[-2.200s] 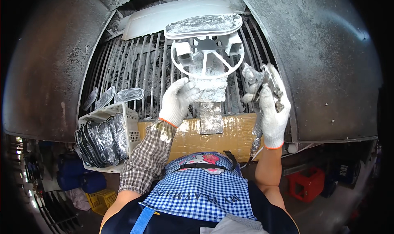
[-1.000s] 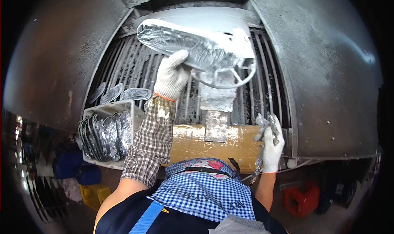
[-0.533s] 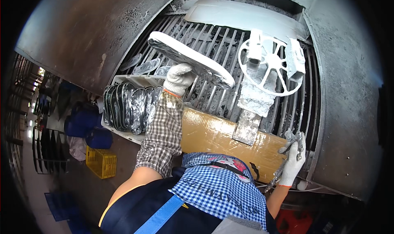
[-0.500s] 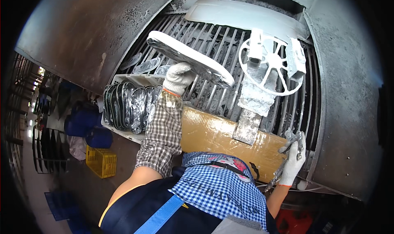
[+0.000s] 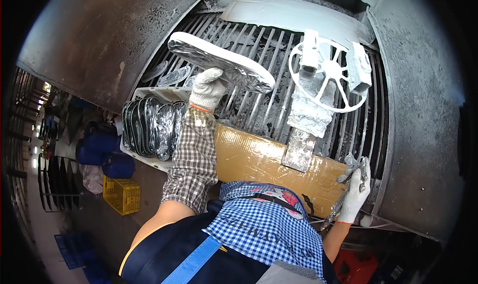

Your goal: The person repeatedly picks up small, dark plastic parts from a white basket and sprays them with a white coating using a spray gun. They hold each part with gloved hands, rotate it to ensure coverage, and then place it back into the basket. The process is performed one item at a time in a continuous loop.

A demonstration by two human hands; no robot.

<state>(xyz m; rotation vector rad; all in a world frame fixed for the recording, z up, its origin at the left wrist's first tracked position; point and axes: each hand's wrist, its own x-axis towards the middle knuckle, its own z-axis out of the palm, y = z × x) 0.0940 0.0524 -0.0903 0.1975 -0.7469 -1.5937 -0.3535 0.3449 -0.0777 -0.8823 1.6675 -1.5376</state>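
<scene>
My left hand [image 5: 208, 89], in a white knit glove, holds up a long oval piece [image 5: 221, 55] from beneath. Its rim is white, and crinkled clear film covers its underside. The piece tilts down to the right above a metal-slat grate [image 5: 264, 50]. At the right, my gloved right hand [image 5: 355, 197] is wrapped round a paint-crusted spray gun [image 5: 350, 168]. Between my hands, a white-coated spoked wheel [image 5: 332, 73] sits on a crusted stand [image 5: 309, 115] with two blocky uprights.
Left of my left forearm stands a pale crate [image 5: 144, 159] of several film-wrapped oval pieces [image 5: 149, 127]. Brown cardboard [image 5: 249, 152] lines the grate's near edge. Metal walls [image 5: 423, 110] flank both sides. A yellow crate [image 5: 121, 195] and blue drums [image 5: 118, 165] stand at lower left.
My left hand has shifted slightly left and away from me, carrying the oval piece with it. The right hand keeps its hold on the spray gun, almost in place.
</scene>
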